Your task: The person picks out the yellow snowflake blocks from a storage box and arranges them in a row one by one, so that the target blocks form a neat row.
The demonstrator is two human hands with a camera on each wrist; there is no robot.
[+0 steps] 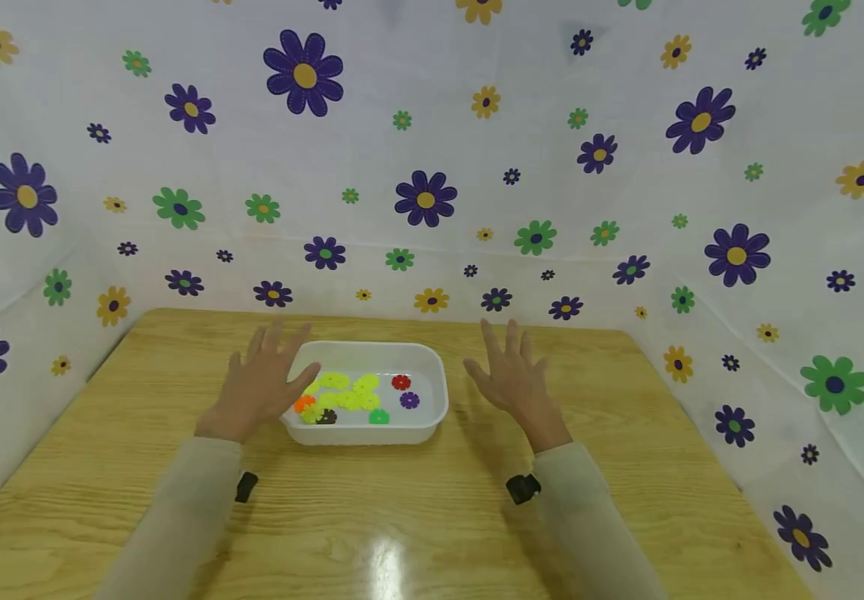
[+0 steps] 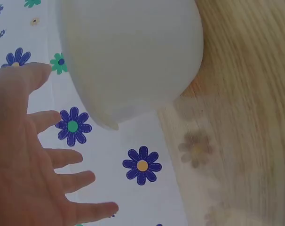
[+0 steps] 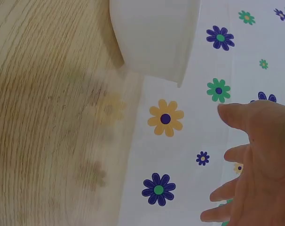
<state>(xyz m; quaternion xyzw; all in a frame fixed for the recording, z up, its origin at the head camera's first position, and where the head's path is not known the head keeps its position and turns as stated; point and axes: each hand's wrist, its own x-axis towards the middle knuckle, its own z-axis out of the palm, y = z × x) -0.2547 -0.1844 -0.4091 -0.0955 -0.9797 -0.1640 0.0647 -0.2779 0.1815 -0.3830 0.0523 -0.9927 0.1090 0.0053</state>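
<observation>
A white plastic tub (image 1: pixel 372 435) stands on the wooden table between two hands. Inside it lie several flower-shaped plastic discs: a cluster of yellow discs (image 1: pixel 349 401), a red disc (image 1: pixel 401 382), a purple disc (image 1: pixel 410 401), a green disc (image 1: pixel 379 417), an orange one and a dark one. The left hand (image 1: pixel 257 385) is spread at the tub's left end, its thumb overlapping the rim in the head view. To the right of the tub, the right hand (image 1: pixel 514 379) hovers with fingers spread, apart from the wall. Both wrist views show empty palms beside the tub's outer sides.
The wooden table (image 1: pixel 372 517) reaches out around the tub on all sides. Behind and beside it hangs a white cloth (image 1: pixel 372 150) printed with purple, green and yellow flowers. Dark wrist straps show at both beige sleeves (image 1: pixel 589 517).
</observation>
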